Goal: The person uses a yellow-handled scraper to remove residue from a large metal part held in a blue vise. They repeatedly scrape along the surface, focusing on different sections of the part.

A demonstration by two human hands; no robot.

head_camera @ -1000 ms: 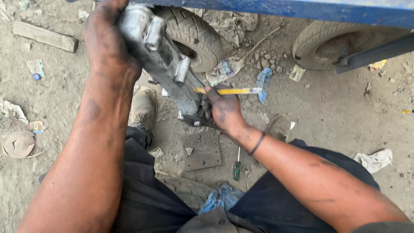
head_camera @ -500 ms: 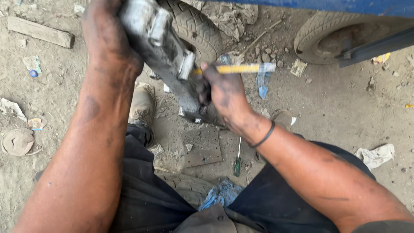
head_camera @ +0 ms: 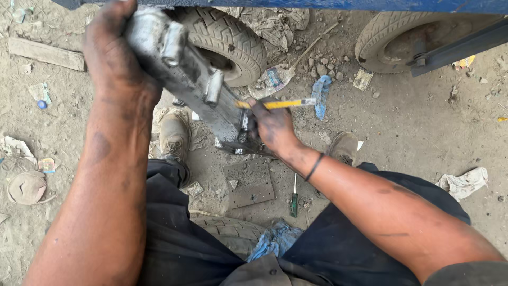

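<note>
My left hand (head_camera: 111,53) grips the upper end of a long, greasy grey metal part (head_camera: 196,87) and holds it tilted, its lower end resting near a flat metal plate (head_camera: 251,182) on the ground. My right hand (head_camera: 272,127) is closed on a yellow-handled tool (head_camera: 278,104), held against the lower end of the metal part. A small green-handled screwdriver (head_camera: 293,198) lies on the ground just below my right wrist.
Two small tyres (head_camera: 230,39) (head_camera: 391,45) stand under a blue vehicle body (head_camera: 317,4) ahead. A third tyre (head_camera: 230,233) and a blue rag (head_camera: 275,238) lie between my knees. My shoes (head_camera: 174,132), a wooden plank (head_camera: 45,53), rags and litter are on the dirt.
The metal part and both hands have shifted slightly; my right hand with the yellow tool has moved up along the part's lower end.
</note>
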